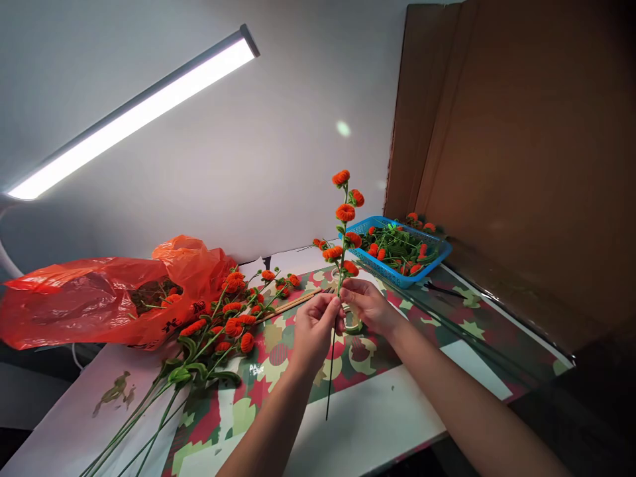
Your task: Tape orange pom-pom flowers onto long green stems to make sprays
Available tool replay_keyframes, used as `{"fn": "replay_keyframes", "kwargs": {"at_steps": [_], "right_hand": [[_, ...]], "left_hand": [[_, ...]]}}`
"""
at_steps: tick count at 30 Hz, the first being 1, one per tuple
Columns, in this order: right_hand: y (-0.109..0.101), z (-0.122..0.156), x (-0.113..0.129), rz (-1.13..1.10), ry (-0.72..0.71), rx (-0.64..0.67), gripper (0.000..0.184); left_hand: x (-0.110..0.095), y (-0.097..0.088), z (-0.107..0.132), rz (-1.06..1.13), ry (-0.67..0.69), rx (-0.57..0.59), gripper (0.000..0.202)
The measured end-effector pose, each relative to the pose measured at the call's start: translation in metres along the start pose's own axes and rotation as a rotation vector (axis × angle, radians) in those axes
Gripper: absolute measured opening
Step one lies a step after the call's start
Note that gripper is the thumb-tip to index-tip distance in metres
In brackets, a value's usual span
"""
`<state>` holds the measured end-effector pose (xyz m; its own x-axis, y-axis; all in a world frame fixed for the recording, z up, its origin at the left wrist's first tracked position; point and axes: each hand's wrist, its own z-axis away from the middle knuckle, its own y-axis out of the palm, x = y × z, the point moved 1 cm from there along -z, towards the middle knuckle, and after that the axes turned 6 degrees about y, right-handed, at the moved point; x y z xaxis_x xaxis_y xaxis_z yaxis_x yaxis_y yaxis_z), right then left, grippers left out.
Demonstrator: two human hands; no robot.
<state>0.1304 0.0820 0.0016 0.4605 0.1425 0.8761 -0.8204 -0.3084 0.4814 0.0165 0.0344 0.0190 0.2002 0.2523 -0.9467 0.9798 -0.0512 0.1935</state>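
An artificial flower stem with several orange pipe-cleaner blooms and small green leaves stands upright in front of me. My left hand is closed round its lower part, thumb and forefinger pinching it, and the thin dark end sticks out below. My right hand pinches the stem just under the lowest bloom, its fingertips nearly meeting my left ones. Whether a strip of tape lies between those fingers is too small to tell. Behind my hands a roll of tape is partly hidden.
Finished-looking orange flower stems lie at left beside a red plastic bag. A blue basket of flower pieces stands at back right, near a cardboard panel. Wooden sticks lie behind my left hand; a lamp hangs above.
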Motion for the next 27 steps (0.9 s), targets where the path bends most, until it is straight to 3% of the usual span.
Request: {"fn": "replay_keyframes", "kwargs": {"at_steps": [7, 10, 12, 16, 22, 27], "right_hand": [[-0.004, 0.004, 0.003, 0.038, -0.016, 0.224, 0.025], [-0.005, 0.004, -0.002, 0.033, -0.045, 0.291, 0.023], [-0.005, 0.004, -0.004, 0.044, -0.045, 0.316, 0.022], [-0.005, 0.004, 0.0, 0.019, -0.046, 0.205, 0.021], [-0.005, 0.002, 0.008, 0.222, -0.118, -0.007, 0.024], [-0.007, -0.002, -0.001, 0.278, -0.179, -0.068, 0.027]], "left_hand": [[0.006, 0.001, 0.002, 0.588, -0.36, 0.146, 0.024], [0.012, 0.003, 0.006, 0.824, -0.443, 0.174, 0.018], [0.015, 0.002, 0.007, 0.871, -0.479, 0.19, 0.017], [0.016, 0.0, 0.004, 0.651, -0.439, 0.154, 0.023], [0.006, -0.003, 0.002, -0.075, -0.018, -0.008, 0.021], [0.003, -0.005, 0.002, -0.12, -0.001, 0.014, 0.022]]}}
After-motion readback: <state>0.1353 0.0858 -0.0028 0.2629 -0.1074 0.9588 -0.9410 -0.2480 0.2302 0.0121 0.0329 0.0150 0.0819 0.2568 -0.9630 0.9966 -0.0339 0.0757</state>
